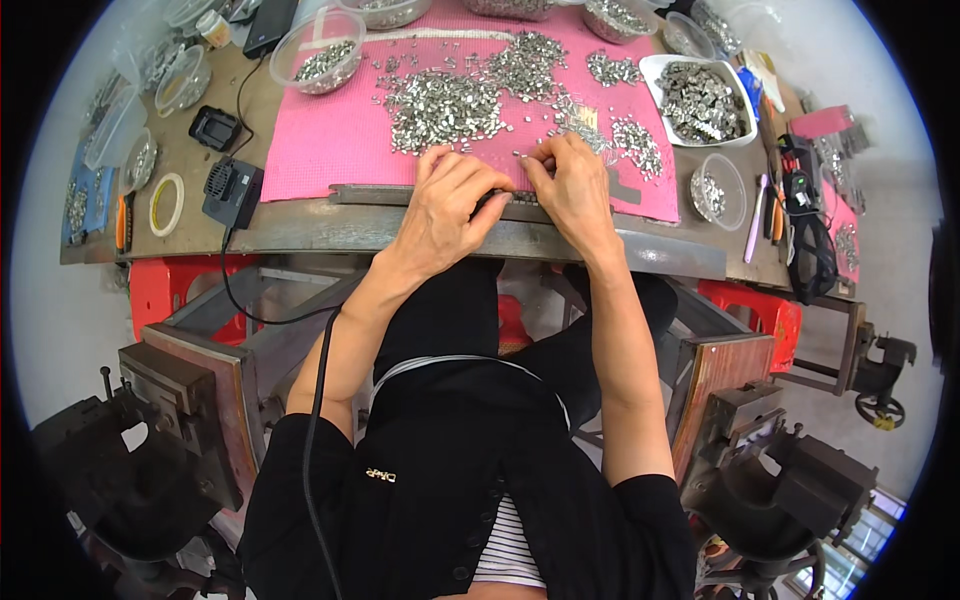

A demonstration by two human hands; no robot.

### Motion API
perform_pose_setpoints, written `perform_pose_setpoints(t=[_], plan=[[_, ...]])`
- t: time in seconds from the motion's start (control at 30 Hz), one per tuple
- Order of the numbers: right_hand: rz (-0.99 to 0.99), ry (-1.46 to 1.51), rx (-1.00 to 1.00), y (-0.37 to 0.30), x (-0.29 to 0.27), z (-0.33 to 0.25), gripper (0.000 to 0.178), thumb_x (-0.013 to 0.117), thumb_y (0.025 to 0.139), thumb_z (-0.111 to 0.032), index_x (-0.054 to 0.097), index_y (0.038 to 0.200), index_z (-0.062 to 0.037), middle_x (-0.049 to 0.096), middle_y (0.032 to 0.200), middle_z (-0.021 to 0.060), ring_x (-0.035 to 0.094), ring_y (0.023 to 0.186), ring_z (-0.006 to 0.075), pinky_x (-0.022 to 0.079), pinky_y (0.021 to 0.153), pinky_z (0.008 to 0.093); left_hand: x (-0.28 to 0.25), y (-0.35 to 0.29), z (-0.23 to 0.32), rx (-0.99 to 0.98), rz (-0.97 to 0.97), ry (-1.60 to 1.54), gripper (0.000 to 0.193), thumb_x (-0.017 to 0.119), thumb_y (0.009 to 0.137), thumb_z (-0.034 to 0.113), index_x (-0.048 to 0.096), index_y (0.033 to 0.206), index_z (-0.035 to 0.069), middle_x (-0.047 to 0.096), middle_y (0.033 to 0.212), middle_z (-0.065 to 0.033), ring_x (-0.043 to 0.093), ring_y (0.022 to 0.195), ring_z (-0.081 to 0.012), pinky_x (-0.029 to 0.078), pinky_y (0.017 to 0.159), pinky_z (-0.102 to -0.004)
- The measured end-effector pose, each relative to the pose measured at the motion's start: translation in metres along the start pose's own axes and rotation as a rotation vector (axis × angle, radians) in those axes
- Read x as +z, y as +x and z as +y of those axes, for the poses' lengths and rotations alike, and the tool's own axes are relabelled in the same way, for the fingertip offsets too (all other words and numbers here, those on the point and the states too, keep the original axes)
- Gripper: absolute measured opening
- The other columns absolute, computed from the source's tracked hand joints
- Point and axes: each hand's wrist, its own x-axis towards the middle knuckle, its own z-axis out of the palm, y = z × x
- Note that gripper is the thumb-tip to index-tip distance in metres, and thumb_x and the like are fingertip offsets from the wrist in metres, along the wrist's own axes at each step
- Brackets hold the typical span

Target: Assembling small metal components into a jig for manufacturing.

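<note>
A long grey metal bar (370, 194) lies along the front edge of the pink mat (300, 150). My left hand (440, 210) rests over its middle, closed, with thumb and index finger around a small dark thing whose kind I cannot make out. Just right of it, my right hand (577, 190) has thumb and index finger pinched together at the mat's edge; what sits between the tips is too small to name. A row of small metal pieces (524, 199) shows on the bar between the hands. Beyond them spreads a heap of small shiny metal parts (445, 108).
A white tray of metal parts (705, 105) and a clear round tub (718, 190) stand at right, near a purple-handled tool (756, 218). At left are a clear bowl (318, 60), a black boxy device (232, 192) with a cable, and a tape roll (167, 204).
</note>
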Motion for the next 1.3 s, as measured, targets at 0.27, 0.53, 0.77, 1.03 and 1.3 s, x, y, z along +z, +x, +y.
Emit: perform_pose_setpoints(t=[0.27, 0.53, 0.77, 1.03, 1.3], plan=[[-0.024, 0.243, 0.066, -0.028, -0.012, -0.013, 0.007, 0.072, 0.087, -0.008, 0.068, 0.089, -0.0019, 0.064, 0.086, 0.0114, 0.062, 0.083, 0.0306, 0.043, 0.078, 0.0413, 0.002, -0.001, 0.003, 0.071, 0.009, 0.117, 0.014, 0.075, 0.084, 0.012, 0.072, 0.098, 0.012, 0.065, 0.092, -0.0016, 0.062, 0.093, -0.0215, 0.036, 0.103, -0.0454], [0.011, 0.234, 0.049, -0.029, -0.011, -0.013, 0.006, 0.075, 0.085, -0.01, 0.074, 0.09, -0.0058, 0.065, 0.086, 0.0097, 0.063, 0.086, 0.0275, 0.043, 0.08, 0.0386, 0.002, 0.0, 0.003, 0.042, 0.008, 0.102, 0.013, 0.073, 0.085, 0.009, 0.071, 0.097, 0.01, 0.066, 0.091, -0.0037, 0.061, 0.09, -0.0228, 0.037, 0.1, -0.0444], [0.026, 0.041, 0.02, -0.001, 0.006, -0.001, 0.012, 0.076, 0.085, -0.015, 0.072, 0.092, -0.0049, 0.066, 0.084, 0.0089, 0.065, 0.082, 0.0288, 0.043, 0.082, 0.0411, 0.004, 0.002, 0.007, 0.041, 0.034, 0.085, 0.013, 0.074, 0.085, 0.011, 0.067, 0.095, 0.009, 0.061, 0.085, -0.0048, 0.06, 0.085, -0.0242, 0.039, 0.102, -0.0459], [-0.026, 0.29, 0.116, -0.013, -0.007, -0.004, 0.011, 0.076, 0.083, -0.011, 0.072, 0.091, -0.0042, 0.066, 0.086, 0.0087, 0.065, 0.082, 0.0274, 0.043, 0.08, 0.0397, 0.004, 0.0, 0.003, 0.038, 0.05, 0.077, 0.015, 0.075, 0.084, 0.011, 0.067, 0.095, 0.008, 0.062, 0.086, -0.005, 0.06, 0.084, -0.0247, 0.04, 0.103, -0.0459], [0.08, 0.145, -0.12, -0.042, -0.015, -0.008, 0.014, 0.077, 0.081, -0.005, 0.072, 0.094, -0.0068, 0.067, 0.093, 0.0059, 0.064, 0.09, 0.0247, 0.043, 0.082, 0.0374, 0.003, 0.007, 0.005, -0.055, 0.076, 0.092, 0.01, 0.074, 0.086, 0.01, 0.071, 0.095, 0.008, 0.067, 0.086, -0.0024, 0.062, 0.083, -0.0212, 0.037, 0.102, -0.0427]])
